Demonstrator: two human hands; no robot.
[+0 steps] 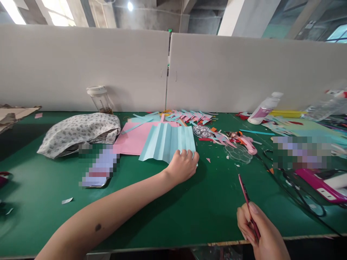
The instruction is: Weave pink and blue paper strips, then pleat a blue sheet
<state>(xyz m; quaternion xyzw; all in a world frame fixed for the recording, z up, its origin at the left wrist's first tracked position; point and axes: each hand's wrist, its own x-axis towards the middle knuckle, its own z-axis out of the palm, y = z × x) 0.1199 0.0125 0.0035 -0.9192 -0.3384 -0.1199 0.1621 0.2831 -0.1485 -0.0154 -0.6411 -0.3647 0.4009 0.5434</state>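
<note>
My left hand (183, 165) reaches across the green table (162, 209) and grips the near edge of a light blue pleated paper sheet (168, 141), fingers curled over it. The blue sheet lies partly on a pink paper sheet (134, 139). My right hand (258, 231) is at the near edge of the table, closed on a thin red pencil (245, 196) whose tip points away and to the left.
A patterned cloth bag (78, 133) and a lidded cup (99, 98) sit at the left. Paper scraps (189, 116), a pink glue gun (246, 142), a white bottle (264, 107), cables and a pink device (320, 184) crowd the right. White partitions (108, 68) stand behind.
</note>
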